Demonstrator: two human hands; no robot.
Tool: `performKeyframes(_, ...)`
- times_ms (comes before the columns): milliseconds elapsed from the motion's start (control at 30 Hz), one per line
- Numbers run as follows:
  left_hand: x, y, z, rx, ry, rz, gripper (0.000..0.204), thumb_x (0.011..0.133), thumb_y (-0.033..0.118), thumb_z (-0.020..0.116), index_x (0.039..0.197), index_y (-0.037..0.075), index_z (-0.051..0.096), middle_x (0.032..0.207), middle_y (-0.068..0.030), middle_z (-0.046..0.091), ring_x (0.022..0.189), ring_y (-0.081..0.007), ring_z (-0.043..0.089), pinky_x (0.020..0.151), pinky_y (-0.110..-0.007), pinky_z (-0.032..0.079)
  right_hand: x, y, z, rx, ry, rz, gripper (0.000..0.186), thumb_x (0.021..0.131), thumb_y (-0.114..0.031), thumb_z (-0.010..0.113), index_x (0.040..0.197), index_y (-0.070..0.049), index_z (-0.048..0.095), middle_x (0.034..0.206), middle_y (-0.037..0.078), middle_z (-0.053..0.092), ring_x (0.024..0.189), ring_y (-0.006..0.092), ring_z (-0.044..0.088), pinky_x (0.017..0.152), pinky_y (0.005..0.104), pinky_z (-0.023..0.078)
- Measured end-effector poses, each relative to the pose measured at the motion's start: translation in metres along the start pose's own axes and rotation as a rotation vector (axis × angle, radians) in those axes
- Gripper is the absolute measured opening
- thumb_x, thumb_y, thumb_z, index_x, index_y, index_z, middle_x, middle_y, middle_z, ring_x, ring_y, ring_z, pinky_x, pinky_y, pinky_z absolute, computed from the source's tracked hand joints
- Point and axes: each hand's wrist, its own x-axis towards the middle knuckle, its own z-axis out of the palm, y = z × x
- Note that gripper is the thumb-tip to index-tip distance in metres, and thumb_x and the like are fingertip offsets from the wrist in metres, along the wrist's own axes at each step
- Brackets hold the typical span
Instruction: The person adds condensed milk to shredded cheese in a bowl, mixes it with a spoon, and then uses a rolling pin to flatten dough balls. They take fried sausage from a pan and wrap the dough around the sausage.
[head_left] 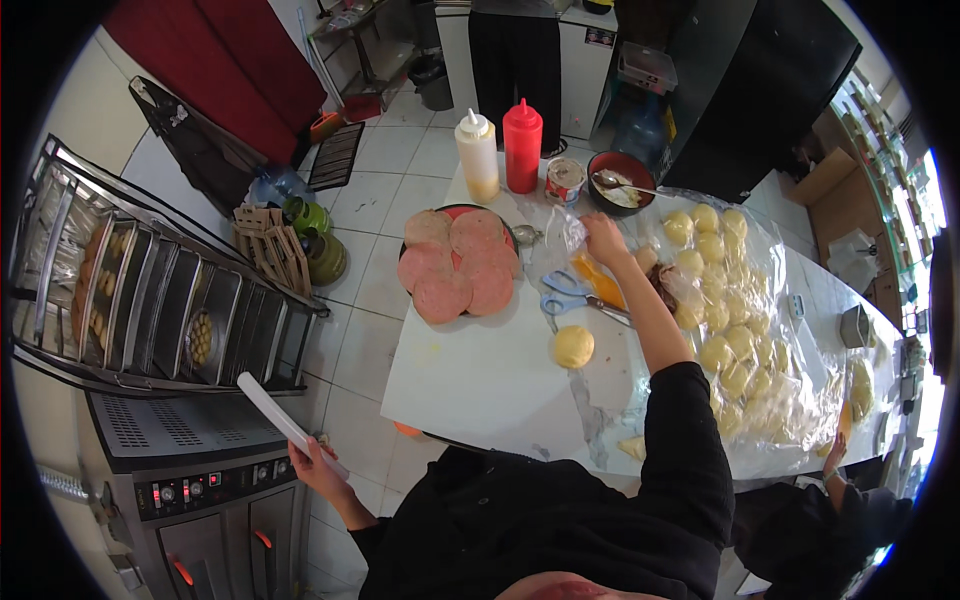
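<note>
My left hand (316, 462) grips a long white rolling pin (268, 405) beside the table's left side. My right hand (600, 232) is closed on a clear plastic bag (568, 228) at an orange-yellow packet (590, 265). Below it lie blue-handled scissors (563, 298) and a single pale yellow dough ball (574, 347) on the white table (485, 390). Left of that, pink meat slices (443, 291) cover a round plate. A white squeeze bottle (478, 160), a red one (523, 145), a small tub (565, 180) and a dark bowl with a spoon (625, 198) stand behind.
Several dough balls (710, 247) lie under plastic at right. A tray rack (150, 290) and oven (215, 515) are left, gas cylinders (325, 255) beyond. Another person (515, 55) stands across the table; a co-worker's hand (836, 450) is at the lower right.
</note>
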Motion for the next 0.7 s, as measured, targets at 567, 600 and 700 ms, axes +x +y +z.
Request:
performKeyframes(567, 0.002, -0.004, 0.042, 0.005, -0.044, 0.012, 0.035, 0.081, 0.01, 0.055, 0.113, -0.001, 0.045, 0.078, -0.0032, 0.05, 0.052, -0.0075, 0.045, 0.043, -0.021, 0.035, 0.038, -0.043, -0.019, 0.393, 0.316, -0.053, 0.009, 0.074, -0.003, 0.052, 0.078, 0.0, 0.06, 0.081, 0.016, 0.06, 0.077, 0.0326, 0.058, 0.068, 0.0373, 0.046)
performKeyframes(600, 0.001, -0.007, 0.05, 0.004, -0.056, 0.013, 0.035, 0.081, 0.01, 0.055, 0.113, -0.001, 0.045, 0.078, -0.0032, 0.05, 0.052, -0.0075, 0.045, 0.043, -0.021, 0.035, 0.044, -0.045, -0.009, 0.362, 0.287, -0.087, 0.009, 0.074, -0.005, 0.054, 0.077, 0.001, 0.061, 0.081, 0.018, 0.06, 0.076, 0.0328, 0.059, 0.067, 0.0373, 0.047)
performKeyframes(700, -0.003, 0.001, 0.065, 0.038, -0.063, 0.002, 0.033, 0.081, 0.009, 0.055, 0.112, -0.001, 0.045, 0.078, -0.0033, 0.05, 0.052, -0.0077, 0.045, 0.043, -0.021, 0.035, 0.07, -0.056, 0.014, 0.126, 0.076, -0.043, 0.012, 0.073, -0.008, 0.057, 0.075, 0.003, 0.061, 0.08, 0.02, 0.061, 0.074, 0.0332, 0.06, 0.066, 0.0371, 0.048)
